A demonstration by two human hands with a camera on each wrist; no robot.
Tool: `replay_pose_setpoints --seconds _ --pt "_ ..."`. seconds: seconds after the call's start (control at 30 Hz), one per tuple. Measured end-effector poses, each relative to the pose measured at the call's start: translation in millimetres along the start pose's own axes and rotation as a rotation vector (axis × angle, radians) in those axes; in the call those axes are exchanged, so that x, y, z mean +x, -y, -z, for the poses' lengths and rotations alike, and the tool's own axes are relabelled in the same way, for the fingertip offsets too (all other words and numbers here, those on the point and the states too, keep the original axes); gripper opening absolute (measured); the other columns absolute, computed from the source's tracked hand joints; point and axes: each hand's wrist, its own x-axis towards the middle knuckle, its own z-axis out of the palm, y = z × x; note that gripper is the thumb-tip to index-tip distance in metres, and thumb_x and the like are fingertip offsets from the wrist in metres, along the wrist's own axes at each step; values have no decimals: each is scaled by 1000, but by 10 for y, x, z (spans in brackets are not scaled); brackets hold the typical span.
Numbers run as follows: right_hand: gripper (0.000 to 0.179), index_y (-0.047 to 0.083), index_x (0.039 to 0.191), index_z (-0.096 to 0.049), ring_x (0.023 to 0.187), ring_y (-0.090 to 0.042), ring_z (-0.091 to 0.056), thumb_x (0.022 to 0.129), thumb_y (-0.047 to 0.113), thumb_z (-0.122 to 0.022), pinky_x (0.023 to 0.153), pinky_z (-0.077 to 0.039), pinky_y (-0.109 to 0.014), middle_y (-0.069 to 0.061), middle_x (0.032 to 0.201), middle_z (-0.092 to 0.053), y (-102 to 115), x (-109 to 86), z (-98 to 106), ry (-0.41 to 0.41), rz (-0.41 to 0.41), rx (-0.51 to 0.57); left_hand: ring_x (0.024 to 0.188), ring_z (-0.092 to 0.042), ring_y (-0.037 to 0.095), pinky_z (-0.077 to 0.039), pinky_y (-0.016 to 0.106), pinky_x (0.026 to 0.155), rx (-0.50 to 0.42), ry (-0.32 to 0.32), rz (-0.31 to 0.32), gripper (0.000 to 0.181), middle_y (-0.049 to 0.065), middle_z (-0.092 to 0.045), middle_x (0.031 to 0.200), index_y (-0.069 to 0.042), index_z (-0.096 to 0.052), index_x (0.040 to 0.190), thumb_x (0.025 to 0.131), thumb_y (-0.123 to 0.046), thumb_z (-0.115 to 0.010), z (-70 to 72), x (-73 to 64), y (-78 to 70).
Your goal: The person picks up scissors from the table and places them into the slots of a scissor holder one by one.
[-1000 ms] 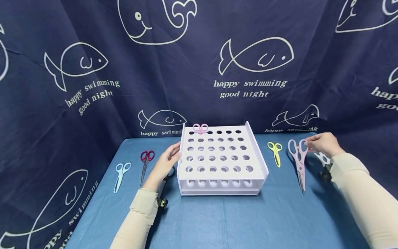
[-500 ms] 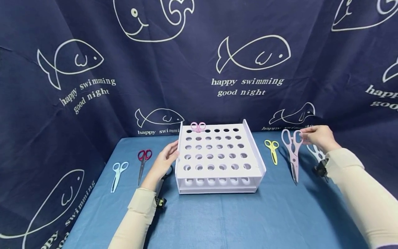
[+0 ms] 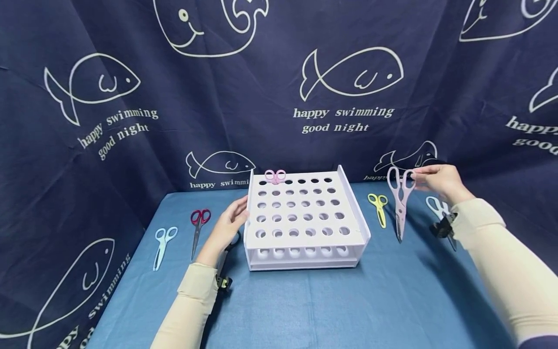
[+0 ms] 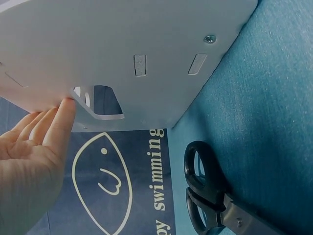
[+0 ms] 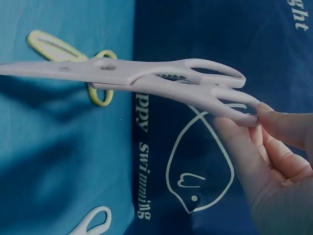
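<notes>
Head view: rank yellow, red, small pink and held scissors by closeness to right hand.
1. Held scissors, in right hand.
2. Yellow scissors, on table right of rack.
3. Small pink scissors, in rack's back row.
4. Red scissors, left of rack.

A white rack (image 3: pixel 297 210) stands near the middle of the far edge of a blue-covered table (image 3: pixel 279 305). Light blue scissors (image 3: pixel 162 242) lie nearest the left edge, then a red-handled pair (image 3: pixel 197 230) and a black-handled pair (image 4: pixel 217 183); yellow scissors (image 3: pixel 380 209) and a partly hidden pale pair (image 3: pixel 440 210) lie toward the far right corner.
</notes>
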Motion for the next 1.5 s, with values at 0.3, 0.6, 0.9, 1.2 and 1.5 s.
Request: replay_pose_setpoints --seconds 0.3,0.6,0.9,1.2,1.5 --pt "42 35 68 -68 64 -1 -68 91 0 -62 68 -61 -25 20 70 -67 148 -39 -42 -12 38 88 139 -41 28 -35 40 114 13 0 15 50 16 -40 152 -5 -35 149 102 -15 -49 9 -4 -24" --pt "43 36 67 -69 65 1 -68 91 2 -63 66 -59 -20 21 69 -67 277 -80 -92 -55 92 118 139 -41 28 -34 42 114 24 3 10 50 16 -40 152 -5 -35 149 102 -15 -49 22 -7 -42" --pt "37 31 69 -72 67 4 -66 91 3 -63 65 -59 -18 21 72 -67 531 -98 -155 -87 162 169 138 -42 27 -36 40 114 11 -15 13 50 15 -41 151 -5 -36 149 101 -14 -50 19 -4 -33" --pt "25 27 74 -73 65 0 -66 89 8 -67 64 -59 -19 17 70 -70 702 -98 -198 -95 198 208 137 -43 28 -37 37 113 8 -34 9 49 17 -41 151 -4 -36 148 101 -12 -49 -10 -7 -3" --pt "17 18 77 -75 63 -2 -66 88 5 -69 61 -59 -19 13 68 -71 854 -128 -225 -85 243 277 137 -43 29 -37 39 113 10 -24 0 50 17 -41 151 -4 -35 148 101 -12 -50 -31 -10 -17"
